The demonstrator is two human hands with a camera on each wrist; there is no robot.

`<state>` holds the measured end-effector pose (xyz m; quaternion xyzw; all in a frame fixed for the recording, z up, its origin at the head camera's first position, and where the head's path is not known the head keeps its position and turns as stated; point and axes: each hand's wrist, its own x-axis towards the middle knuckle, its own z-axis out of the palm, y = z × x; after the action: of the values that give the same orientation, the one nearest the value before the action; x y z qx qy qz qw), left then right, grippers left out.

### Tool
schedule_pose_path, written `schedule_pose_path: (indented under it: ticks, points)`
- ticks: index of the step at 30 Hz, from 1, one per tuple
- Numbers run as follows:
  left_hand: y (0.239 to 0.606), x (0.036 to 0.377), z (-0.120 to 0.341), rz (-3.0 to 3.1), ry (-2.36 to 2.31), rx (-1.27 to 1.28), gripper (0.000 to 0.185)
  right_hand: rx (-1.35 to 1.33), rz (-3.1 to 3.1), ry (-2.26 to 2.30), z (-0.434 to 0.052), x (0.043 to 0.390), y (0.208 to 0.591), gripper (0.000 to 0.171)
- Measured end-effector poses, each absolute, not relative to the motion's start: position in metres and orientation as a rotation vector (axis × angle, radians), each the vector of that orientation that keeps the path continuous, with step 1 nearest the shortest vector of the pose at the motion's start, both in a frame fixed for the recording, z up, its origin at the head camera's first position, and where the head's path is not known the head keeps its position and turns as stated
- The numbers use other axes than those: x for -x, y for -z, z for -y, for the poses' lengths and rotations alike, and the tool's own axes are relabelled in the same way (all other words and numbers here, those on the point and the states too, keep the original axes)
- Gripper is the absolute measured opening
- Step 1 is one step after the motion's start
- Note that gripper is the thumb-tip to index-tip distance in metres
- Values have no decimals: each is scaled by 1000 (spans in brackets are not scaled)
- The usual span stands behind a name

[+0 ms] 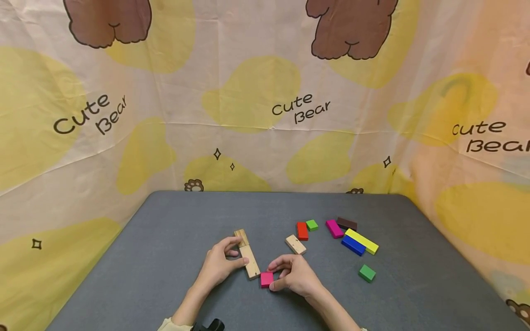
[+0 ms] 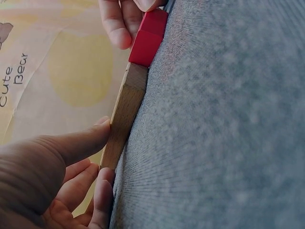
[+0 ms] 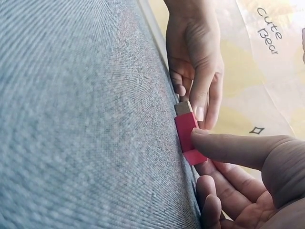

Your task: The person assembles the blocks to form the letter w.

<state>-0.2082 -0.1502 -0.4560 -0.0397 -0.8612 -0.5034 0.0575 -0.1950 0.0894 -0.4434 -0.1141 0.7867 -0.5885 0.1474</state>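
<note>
Pinkish-red rectangular block, likely painted wood, point(image 1: 266, 279) pinched by right hand point(image 1: 299, 276), lies roughly midway between side edges of grey cloth-covered desk point(image 1: 145, 257), apparently touching pale rectangular wooden block point(image 1: 252, 269), pinched by left hand point(image 1: 219, 262). Uneven pressure could skew either. Open room toward left edge; dark-green block point(image 1: 366, 273) limits right.

Grey desk point(image 1: 165, 257), woven-textured surface. On its right half: red rectangular block point(image 1: 302, 231), small light-green block point(image 1: 312, 225) just beside it; pale wooden block with dark specks point(image 1: 296, 244) nearer the wearer. Further right, magenta rectangular block point(image 1: 334, 229) beside dark-brown oblong block point(image 1: 347, 224); long yellow block point(image 1: 364, 242) alongside blue oblong block point(image 1: 353, 246); dark-green block point(image 1: 367, 273) apart. Behind: cream cloth backdrop point(image 1: 248, 151), yellow patches, brown bears, "Cute Bear" lettering.
</note>
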Motion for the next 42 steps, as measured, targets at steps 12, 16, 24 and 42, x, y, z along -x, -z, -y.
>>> schedule_pose_path:
  ticks: [12, 16, 24, 42]
  points:
    - [455, 207, 149, 2626, 1508, 113, 60, 308, -2255, 1687, -89, 195, 443, 42]
    - [455, 207, 150, 2627, 1515, 114, 60, 296, -2250, 1679, -90, 195, 443, 44]
    - [455, 207, 151, 2628, 1515, 123, 61, 299, -2215, 1695, -92, 196, 442, 47]
    - [456, 207, 151, 2614, 1508, 119, 59, 247, -1992, 1911, -115, 201, 436, 36]
